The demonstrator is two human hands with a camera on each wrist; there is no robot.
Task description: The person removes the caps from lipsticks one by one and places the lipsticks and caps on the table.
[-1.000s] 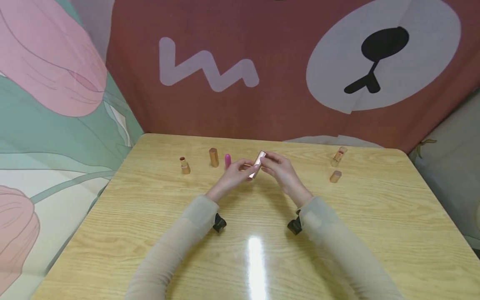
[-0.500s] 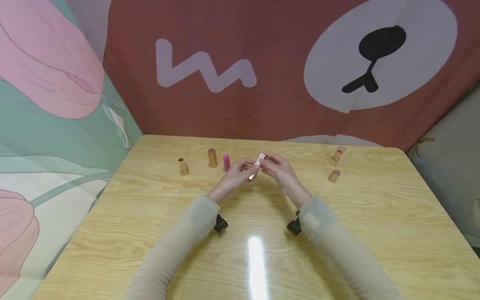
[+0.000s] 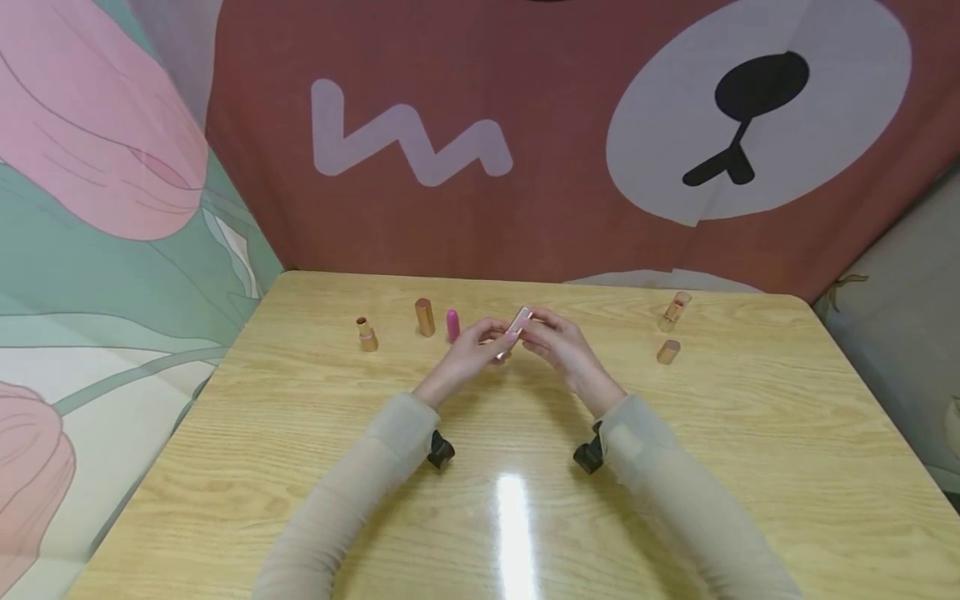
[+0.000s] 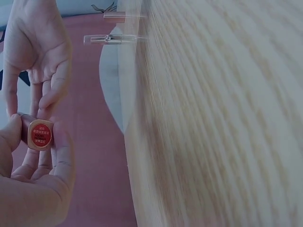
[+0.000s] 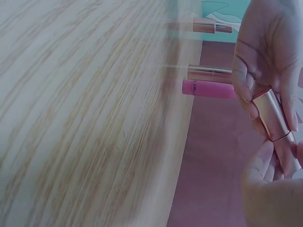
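Slanting above the middle of the table's (image 3: 360, 467) far half, a lipstick (image 5: 273, 116) is gripped at its near end by the thumb and fingers of the left hand (image 3: 475, 346), while its far end is pinched by the thumb and fingertips of the right hand (image 3: 558, 343). Its body is crossed by a seam (image 5: 281, 137), and its near end is marked with a round red label (image 4: 40, 135). Beside the left hand, a pink tube (image 3: 453, 326) is stood upright, then a copper tube (image 3: 424, 317); nearer the left edge, a gold tube (image 3: 367, 335) is placed. Towards the far right corner, a clear tube (image 3: 675, 310) is set, with a short tube (image 3: 668, 352) just nearer the front edge. The far edge is backed by a red cloth (image 3: 487, 233).
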